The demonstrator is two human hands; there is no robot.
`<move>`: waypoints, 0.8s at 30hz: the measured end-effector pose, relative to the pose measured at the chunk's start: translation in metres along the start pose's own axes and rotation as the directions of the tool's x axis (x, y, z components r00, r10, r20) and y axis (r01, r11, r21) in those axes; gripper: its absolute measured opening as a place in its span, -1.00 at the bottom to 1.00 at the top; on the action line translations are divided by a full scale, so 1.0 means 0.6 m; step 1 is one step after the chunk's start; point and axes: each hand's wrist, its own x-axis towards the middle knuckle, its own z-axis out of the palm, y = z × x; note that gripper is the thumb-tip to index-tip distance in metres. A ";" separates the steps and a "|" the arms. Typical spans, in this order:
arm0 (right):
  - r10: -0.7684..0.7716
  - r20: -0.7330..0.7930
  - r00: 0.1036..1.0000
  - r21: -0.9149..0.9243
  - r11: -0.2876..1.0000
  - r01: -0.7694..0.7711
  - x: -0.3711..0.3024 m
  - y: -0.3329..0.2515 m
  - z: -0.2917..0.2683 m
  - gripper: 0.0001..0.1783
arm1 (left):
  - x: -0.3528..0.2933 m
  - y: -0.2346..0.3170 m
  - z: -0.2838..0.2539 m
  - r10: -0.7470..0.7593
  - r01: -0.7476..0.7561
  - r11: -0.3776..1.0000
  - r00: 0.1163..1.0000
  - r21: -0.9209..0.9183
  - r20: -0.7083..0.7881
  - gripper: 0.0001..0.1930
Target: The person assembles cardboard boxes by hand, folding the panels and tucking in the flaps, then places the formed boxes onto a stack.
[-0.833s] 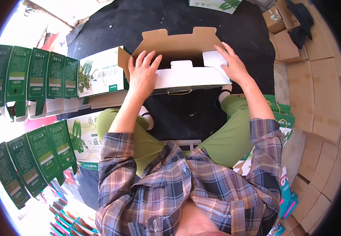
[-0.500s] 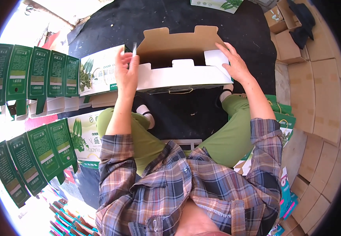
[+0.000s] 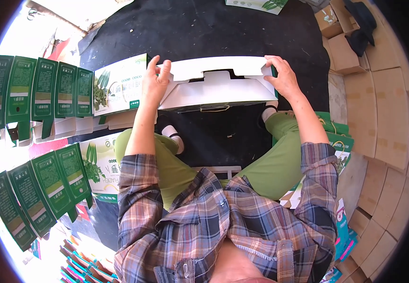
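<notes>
A white cardboard carton with a green-printed lower edge stands in front of my feet. Its far panel is folded over toward me, leaving a dark gap around the middle tab. At the carton's left end is my left hand, thumb and forefinger raised and spread against the corner. My right hand grips the right end, with its fingers curled over the top corner and its thumb near the white side flap. The carton's thin cord handle shows along the near lower edge.
Rows of green cartons stand at the left, with another row nearer. Brown cardboard boxes line the right side. Green cartons with cord handles lie beside my right leg. Black sheeting covers the floor.
The carton's far panel, upright with its brown inside showing before, is now folded down toward me, showing white. My left hand stays at the left end; my right fingers have curled over the corner.
</notes>
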 end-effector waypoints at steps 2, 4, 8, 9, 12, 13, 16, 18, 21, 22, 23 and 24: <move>-0.021 0.003 1.000 -0.035 0.999 0.021 -0.001 0.000 -0.001 -0.59 | -0.012 0.004 0.007 0.067 -0.066 0.984 0.998 0.168 0.000 -0.30; -0.052 0.008 0.999 -0.026 0.998 0.052 0.000 0.002 -0.001 -0.66 | -0.026 0.011 0.017 0.196 -0.184 0.858 0.980 0.480 0.026 -0.21; -0.018 0.049 0.999 -0.012 1.000 0.019 0.002 0.010 -0.003 -0.64 | -0.031 0.027 0.026 0.195 -0.219 0.785 0.975 0.579 0.105 -0.10; -0.004 0.034 0.999 0.023 1.000 0.003 0.005 0.018 0.003 -0.57 | -0.027 0.024 0.028 0.195 -0.221 0.785 0.975 0.578 0.107 -0.10; 0.020 0.005 1.000 0.006 1.000 -0.020 0.004 -0.002 0.018 -0.37 | -0.016 0.012 0.027 0.186 -0.254 0.772 0.967 0.582 0.175 -0.11; 0.034 -0.014 0.999 -0.049 0.998 -0.035 0.002 -0.015 0.024 -0.24 | -0.015 0.017 0.026 0.156 -0.236 0.782 0.970 0.578 0.185 -0.14; 0.124 0.072 0.990 -0.183 0.977 -0.109 -0.001 -0.036 0.036 -0.04 | -0.012 0.019 0.032 0.131 -0.211 0.794 0.975 0.570 0.178 -0.20; 0.150 0.048 0.988 -0.206 0.969 -0.137 0.001 -0.043 0.042 -0.05 | -0.012 0.018 0.038 0.136 -0.205 0.797 0.977 0.567 0.162 -0.24; 0.188 -0.003 0.982 -0.247 0.952 -0.183 0.007 -0.052 0.051 -0.07 | -0.012 0.011 0.046 0.179 -0.216 0.761 0.976 0.611 0.121 -0.28; 0.190 -0.022 0.982 -0.273 0.943 -0.188 0.007 -0.054 0.054 -0.10 | -0.013 0.009 0.050 0.208 -0.224 0.736 0.973 0.638 0.102 -0.29; 0.191 -0.041 0.981 -0.300 0.934 -0.194 0.007 -0.055 0.057 -0.13 | -0.013 0.007 0.054 0.236 -0.231 0.710 0.968 0.665 0.084 -0.30; 0.190 -0.040 0.981 -0.300 0.934 -0.194 0.007 -0.055 0.060 -0.13 | -0.014 0.006 0.056 0.235 -0.230 0.711 0.968 0.665 0.084 -0.30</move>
